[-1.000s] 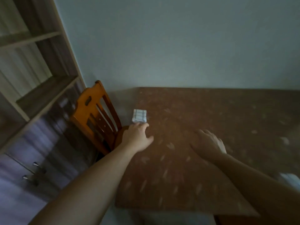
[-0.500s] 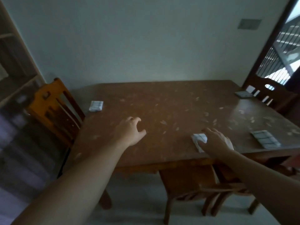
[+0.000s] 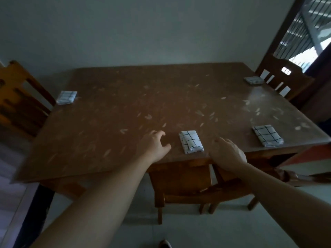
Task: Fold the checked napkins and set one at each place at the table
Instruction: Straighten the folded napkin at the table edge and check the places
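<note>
Reading left to right: beside the orange chair [image 3: 17, 97] a folded checked napkin, the far-left napkin [image 3: 66, 97], is lying on the table [image 3: 111, 111] near its left edge; I am seeing my left hand [image 3: 155, 146] hovering over the near edge with fingers loosely curled and gripping nothing, thumb pointing toward the near-centre napkin [image 3: 191, 142], which is resting between the two hands, just beside each and touching neither; my right hand [image 3: 226, 154] is reaching in over the table's front edge, fingers relaxed and spread, holding nothing; further right the near-right napkin [image 3: 267, 135] is sitting by the corner, and the far-right napkin [image 3: 253, 80] is lying in front of the dark chair [image 3: 283, 81]. I am judging each napkin to be light, soft cloth, neither fragile nor slippery, though its layers are likely to spring open if lifted by one corner; the folded long edge, pinched through all layers, or a flat press from above while sliding, is looking like the safest hold
</note>
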Demonstrator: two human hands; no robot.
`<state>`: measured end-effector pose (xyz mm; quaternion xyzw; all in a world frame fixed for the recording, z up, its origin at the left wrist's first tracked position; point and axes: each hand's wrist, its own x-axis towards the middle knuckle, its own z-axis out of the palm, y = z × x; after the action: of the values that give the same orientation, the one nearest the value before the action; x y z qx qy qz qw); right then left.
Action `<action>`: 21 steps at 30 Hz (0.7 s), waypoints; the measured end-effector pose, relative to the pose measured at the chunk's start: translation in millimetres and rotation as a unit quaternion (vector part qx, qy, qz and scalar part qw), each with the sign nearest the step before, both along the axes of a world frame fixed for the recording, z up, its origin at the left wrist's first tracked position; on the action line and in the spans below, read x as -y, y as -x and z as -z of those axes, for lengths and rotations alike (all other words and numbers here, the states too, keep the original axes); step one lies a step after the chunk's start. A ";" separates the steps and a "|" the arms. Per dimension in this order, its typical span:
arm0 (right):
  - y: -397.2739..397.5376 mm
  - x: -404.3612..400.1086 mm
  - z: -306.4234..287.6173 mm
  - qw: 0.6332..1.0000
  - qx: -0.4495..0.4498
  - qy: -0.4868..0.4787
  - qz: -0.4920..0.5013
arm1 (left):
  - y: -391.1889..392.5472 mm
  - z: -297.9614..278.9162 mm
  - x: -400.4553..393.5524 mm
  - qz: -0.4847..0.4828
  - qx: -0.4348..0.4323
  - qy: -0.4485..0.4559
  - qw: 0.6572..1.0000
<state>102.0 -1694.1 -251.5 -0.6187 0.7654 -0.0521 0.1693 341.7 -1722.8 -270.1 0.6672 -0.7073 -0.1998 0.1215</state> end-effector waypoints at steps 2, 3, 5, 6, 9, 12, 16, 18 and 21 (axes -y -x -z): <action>3.6 15.7 13.6 1.000 0.001 -0.009 0.006 | 13.3 19.5 16.7 -0.001 -0.008 -0.012 1.000; 5.0 23.0 23.1 1.000 0.007 -0.019 0.007 | 20.0 29.2 23.2 -0.004 -0.019 -0.025 1.000; 6.0 38.0 39.1 0.999 0.025 -0.027 0.009 | 34.6 44.3 34.2 -0.005 -0.044 -0.055 0.998; 6.2 44.9 48.3 0.999 0.036 -0.031 0.008 | 41.8 51.2 39.3 -0.004 -0.050 -0.070 0.996; 4.9 64.3 75.4 0.995 0.080 -0.044 0.027 | 62.0 67.1 60.7 -0.004 -0.081 -0.094 0.992; 4.8 78.9 97.0 0.991 0.119 -0.025 0.052 | 78.1 78.2 82.8 -0.041 -0.111 -0.129 0.985; 12.5 93.6 118.4 0.981 0.173 -0.017 0.088 | 94.9 90.3 91.3 -0.114 -0.119 -0.198 0.966; 15.6 97.6 121.7 0.981 0.173 -0.012 0.086 | 101.0 95.7 88.2 -0.129 -0.131 -0.210 0.960; 17.0 104.2 122.0 0.981 0.180 -0.007 0.077 | 104.5 100.1 85.7 -0.149 -0.151 -0.192 0.958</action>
<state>85.0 -1798.4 -373.5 -0.5375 0.7681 -0.1696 0.3040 237.2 -1808.5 -370.2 0.7380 -0.5215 -0.4096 0.1248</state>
